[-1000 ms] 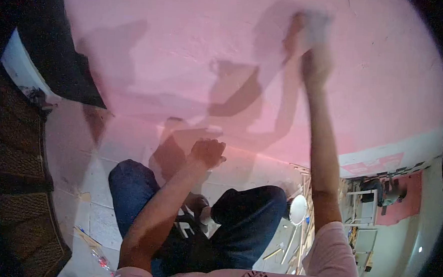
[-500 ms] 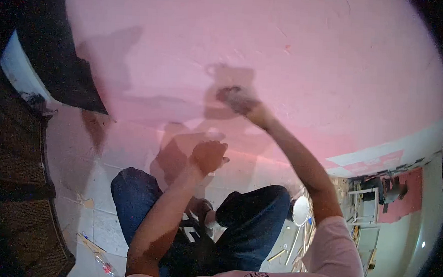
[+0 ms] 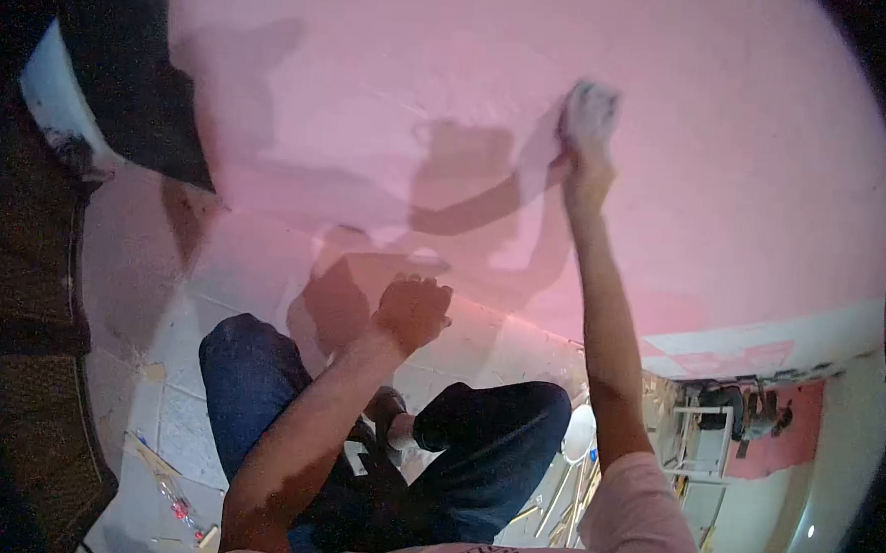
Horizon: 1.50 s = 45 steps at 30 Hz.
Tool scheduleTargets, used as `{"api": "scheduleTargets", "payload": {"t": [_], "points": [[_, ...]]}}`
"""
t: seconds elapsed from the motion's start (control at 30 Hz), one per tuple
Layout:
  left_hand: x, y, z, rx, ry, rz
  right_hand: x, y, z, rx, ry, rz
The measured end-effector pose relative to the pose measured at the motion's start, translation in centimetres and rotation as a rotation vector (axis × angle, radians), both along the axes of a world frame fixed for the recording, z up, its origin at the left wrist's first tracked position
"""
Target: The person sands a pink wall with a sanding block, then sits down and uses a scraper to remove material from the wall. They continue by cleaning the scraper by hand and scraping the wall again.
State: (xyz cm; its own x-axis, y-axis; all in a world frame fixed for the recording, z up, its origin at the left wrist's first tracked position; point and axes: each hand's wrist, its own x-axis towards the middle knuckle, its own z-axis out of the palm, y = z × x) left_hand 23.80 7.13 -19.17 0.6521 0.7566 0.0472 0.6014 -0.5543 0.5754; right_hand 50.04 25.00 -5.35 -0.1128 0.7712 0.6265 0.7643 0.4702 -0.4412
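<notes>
My right hand (image 3: 593, 119) is up against the pink wall (image 3: 730, 151), its arm stretched forward. Greyish white covers the fingers, which are bent and a little smeared; whatever lies under them is hidden. Over my lap, in shadow, my left hand (image 3: 413, 310) hangs in front of the wall's foot with its fingers curled in. No object shows in it. Faint scratches and rough marks run across the wall, and shadows of my head and arms fall on it.
My bent knees (image 3: 248, 356) frame the tiled floor (image 3: 190, 418). Thin sticks (image 3: 562, 493) and a round white object (image 3: 580, 434) lie to the right. A dark woven piece (image 3: 24, 425) stands at left. Another person (image 3: 761, 413) is by a white frame (image 3: 703, 440) far right.
My right hand has swept up and to the right across the wall, and the arm is straighter. My left hand stays nearly where it was. The view has shifted slightly.
</notes>
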Motion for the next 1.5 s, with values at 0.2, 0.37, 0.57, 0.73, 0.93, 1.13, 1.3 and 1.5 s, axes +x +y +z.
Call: {"api": "scheduleTargets", "payload": {"t": [0.2, 0.37, 0.57, 0.73, 0.93, 1.13, 1.3, 1.5], "points": [[0.5, 0.3, -0.4, -0.067, -0.050, -0.033, 1.0, -4.3, -0.9, 0.088, -0.843, 0.401], [2.2, 0.7, -1.8, -0.031, -0.010, 0.048, 0.6, -1.4, 23.1, 0.389, -0.428, -0.067], [2.9, -1.1, -2.0, -0.033, -0.001, -0.068, -1.7, 1.6, 14.0, 0.729, -0.142, -0.003], [1.6, -1.8, -0.1, -0.001, -0.018, -0.053, 0.9, -3.6, -9.5, -0.249, -0.369, -0.010], [2.5, 0.3, -6.7, 0.128, -0.231, 0.000, 3.1, -5.6, -1.1, -0.134, -0.562, 0.371], [2.3, -1.1, -2.0, -0.013, 0.004, -0.042, -2.8, -2.3, 25.7, 0.824, -0.419, -0.067], [4.0, -1.8, -0.7, 0.040, -0.043, -0.067, -7.5, 4.4, 17.6, 0.769, -0.357, -0.096], [2.7, 0.2, -1.7, 0.036, -0.097, -0.001, -8.3, 1.2, -12.2, 0.273, -1.296, 0.139]]}}
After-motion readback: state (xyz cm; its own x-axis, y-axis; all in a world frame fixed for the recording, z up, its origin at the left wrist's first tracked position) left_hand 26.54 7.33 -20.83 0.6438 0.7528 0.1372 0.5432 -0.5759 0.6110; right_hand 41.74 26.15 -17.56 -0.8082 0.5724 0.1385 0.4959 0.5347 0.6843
